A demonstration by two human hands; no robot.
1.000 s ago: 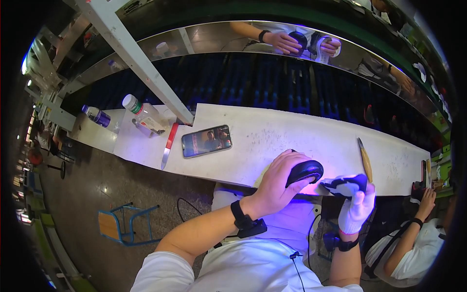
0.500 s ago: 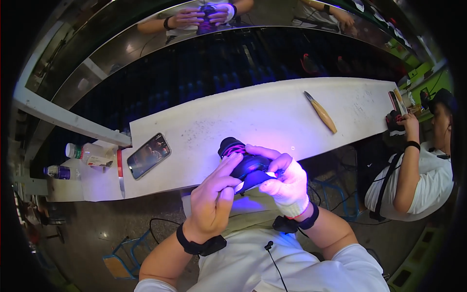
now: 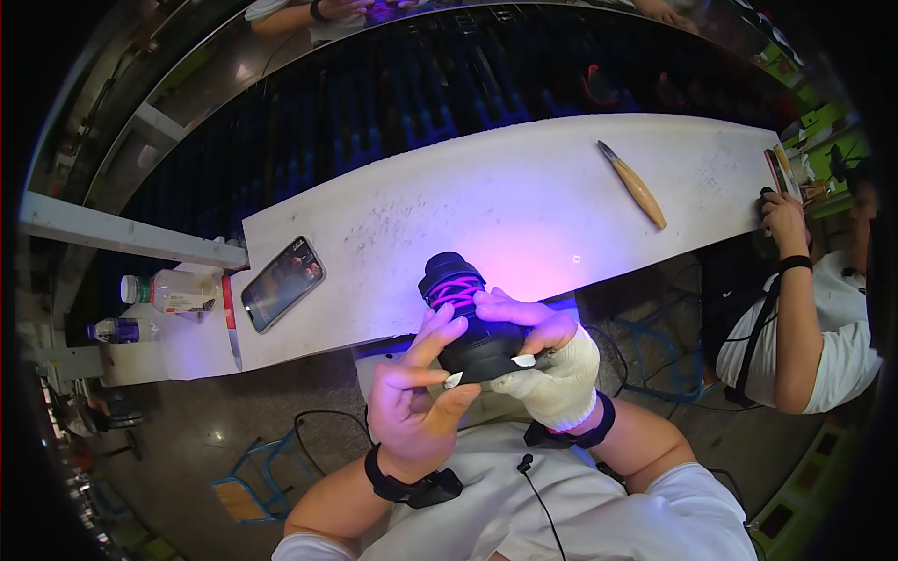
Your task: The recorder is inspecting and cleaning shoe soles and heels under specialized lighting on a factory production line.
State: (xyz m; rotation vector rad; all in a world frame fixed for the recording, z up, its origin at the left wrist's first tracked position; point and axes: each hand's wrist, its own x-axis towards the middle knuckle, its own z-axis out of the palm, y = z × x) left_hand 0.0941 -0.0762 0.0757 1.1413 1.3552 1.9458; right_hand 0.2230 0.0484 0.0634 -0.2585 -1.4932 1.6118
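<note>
A black shoe with magenta laces is held between my two hands over the near table edge, its collar pointing away from me. My left hand is bare and grips the shoe's left side, with fingers closed near the toe. My right hand, in a white knit glove that leaves some fingertips uncovered, closes on the right side. Between the fingertips at the toe runs a black curved edge with a small white patch at each end. The palms hide the shoe's lower sides.
On the white table lie a phone, a wooden-handled knife and a red-handled blade. Plastic bottles stand left, below a white beam. A co-worker sits at right. Blue-framed stools stand below.
The shoe has tipped in my hands, so its laces and collar show more. My hands have moved out of the brightest violet light. The whole view has shifted slightly.
</note>
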